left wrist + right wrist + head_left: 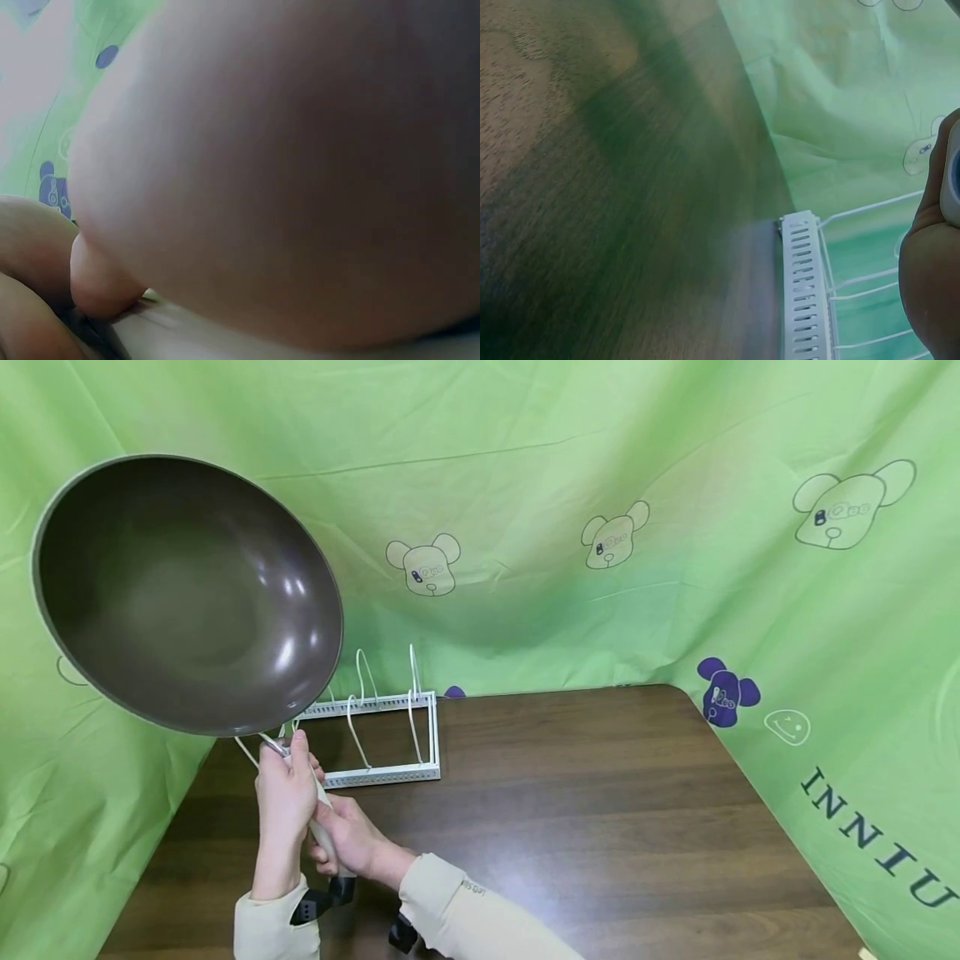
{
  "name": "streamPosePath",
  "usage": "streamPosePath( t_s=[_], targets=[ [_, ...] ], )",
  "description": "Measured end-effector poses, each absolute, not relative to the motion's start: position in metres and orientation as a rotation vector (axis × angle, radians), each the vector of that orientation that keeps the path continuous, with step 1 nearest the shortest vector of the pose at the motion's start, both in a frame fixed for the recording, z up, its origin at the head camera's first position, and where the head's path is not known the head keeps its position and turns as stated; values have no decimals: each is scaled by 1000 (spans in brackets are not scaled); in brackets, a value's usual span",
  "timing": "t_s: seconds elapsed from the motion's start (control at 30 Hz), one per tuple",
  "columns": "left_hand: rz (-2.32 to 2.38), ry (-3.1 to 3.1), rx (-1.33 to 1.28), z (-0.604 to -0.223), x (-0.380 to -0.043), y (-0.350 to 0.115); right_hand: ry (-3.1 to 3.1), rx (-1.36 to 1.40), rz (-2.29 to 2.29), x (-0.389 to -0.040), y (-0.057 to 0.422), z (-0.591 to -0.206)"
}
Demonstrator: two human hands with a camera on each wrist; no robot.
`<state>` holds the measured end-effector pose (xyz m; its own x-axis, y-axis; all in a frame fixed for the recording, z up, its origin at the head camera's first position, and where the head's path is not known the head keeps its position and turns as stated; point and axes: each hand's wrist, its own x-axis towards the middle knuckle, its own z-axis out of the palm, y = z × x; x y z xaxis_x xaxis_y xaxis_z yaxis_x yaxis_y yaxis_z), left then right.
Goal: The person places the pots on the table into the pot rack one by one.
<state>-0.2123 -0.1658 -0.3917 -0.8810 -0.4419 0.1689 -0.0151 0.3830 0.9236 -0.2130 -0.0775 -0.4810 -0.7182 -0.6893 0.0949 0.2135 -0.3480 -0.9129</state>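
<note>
A large frying pan (187, 593) with a dark inside is raised at the left in the head view, tilted so its inside faces the camera. My left hand (287, 797) grips its light handle (324, 839) close to the pan. Lower down, my right hand (354, 837) holds the same handle. Skin of the left hand (270, 172) fills most of the left wrist view, with the pale handle (180, 330) along the bottom. At the right edge of the right wrist view, the right hand (930, 292) wraps the handle's end (952, 176).
Behind the hands, a white wire rack (386, 774) with upright dividers stands on the brown wooden table (585, 810), its left part hidden by the pan and hands. A green printed cloth (525, 468) hangs around the table's back and sides.
</note>
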Motion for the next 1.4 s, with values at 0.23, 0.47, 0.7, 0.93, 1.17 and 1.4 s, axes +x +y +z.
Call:
streamPosePath(
  t_s=[0.23, 0.47, 0.7, 0.93, 1.17, 1.4],
  targets=[
    [-1389, -2285, 416, -393, -210, -168, 1318, -648, -2070, -212, -80, -481],
    [-1282, -2335, 411, -390, -205, -173, 1277, -623, -2073, -208, -86, -480],
    [-1245, -2352, 415, -389, -201, -175, 1266, -636, -2058, -207, -87, -479],
    [-1224, -2362, 415, -388, -198, -174, 1216, -609, -2054, -205, -87, -478],
    [-1199, -2390, 387, -390, -196, -173, 1174, -622, -2072, -200, -86, -480],
    [-1183, -2407, 334, -390, -198, -169, 1090, -713, -2097, -199, -81, -485]
  ],
)
